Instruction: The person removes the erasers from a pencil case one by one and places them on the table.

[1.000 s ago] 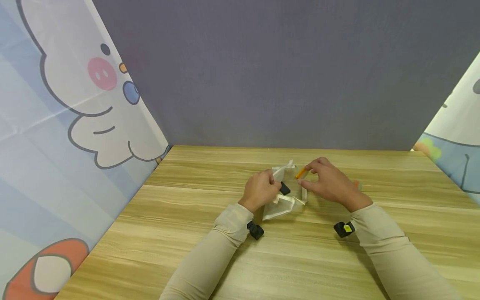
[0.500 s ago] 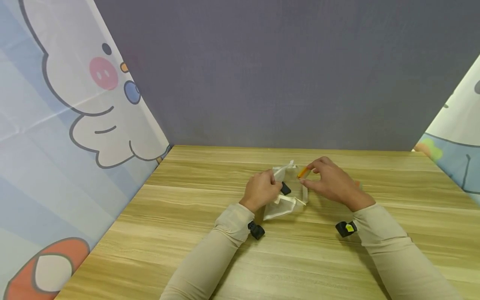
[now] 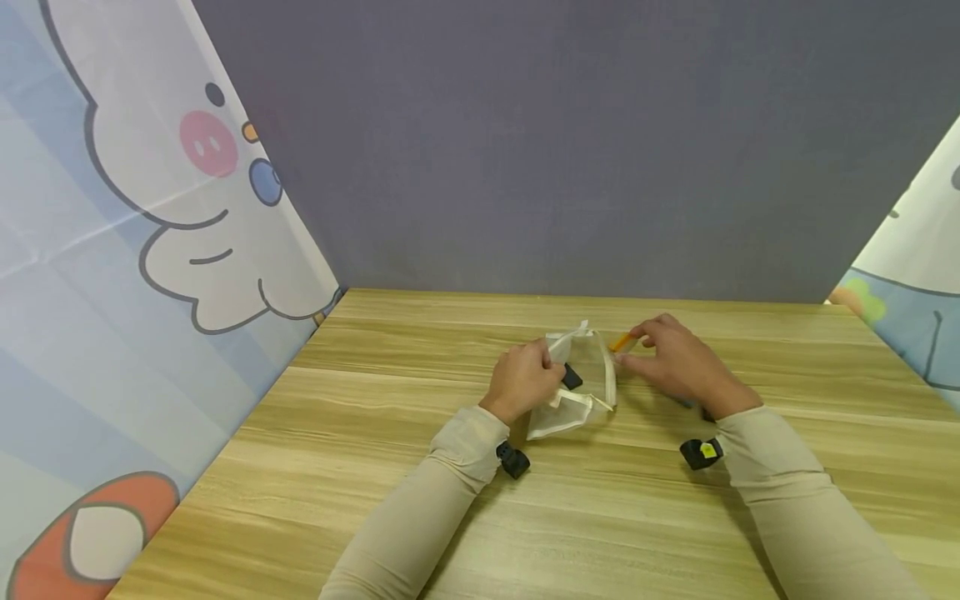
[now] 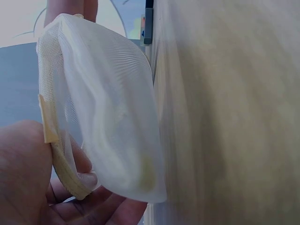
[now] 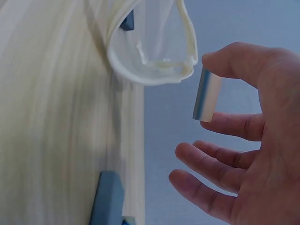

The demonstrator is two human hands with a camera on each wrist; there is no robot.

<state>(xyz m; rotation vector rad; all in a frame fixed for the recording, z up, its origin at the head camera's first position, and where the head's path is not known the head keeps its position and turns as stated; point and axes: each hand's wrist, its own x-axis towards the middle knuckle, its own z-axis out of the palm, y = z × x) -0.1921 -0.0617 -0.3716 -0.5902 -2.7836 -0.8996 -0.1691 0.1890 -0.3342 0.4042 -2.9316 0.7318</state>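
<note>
A white mesh bag (image 3: 604,371) with a cream rim stands on the wooden table, its mouth turned to the right. My left hand (image 3: 521,382) grips the bag's near rim, and the left wrist view shows its fingers curled around the edge of the mesh (image 4: 112,108). Inside the bag lies a small black block (image 3: 572,377). Just right of the mouth, my right hand (image 3: 678,362) pinches a small orange block (image 3: 622,342) between thumb and index finger. In the right wrist view this block (image 5: 207,96) is apart from the rim; the other fingers are loosely bent.
On the table below my right hand lies a dark block (image 5: 108,199), with a small blue piece (image 5: 127,220) beside it, partly out of frame. A grey panel (image 3: 525,167) closes off the table's back edge. Printed cloth (image 3: 172,233) hangs at the left.
My right hand has shifted right with the orange block, from over the bag's mouth to beside it. Dark and blue pieces now show under that hand. My left hand has stayed put.
</note>
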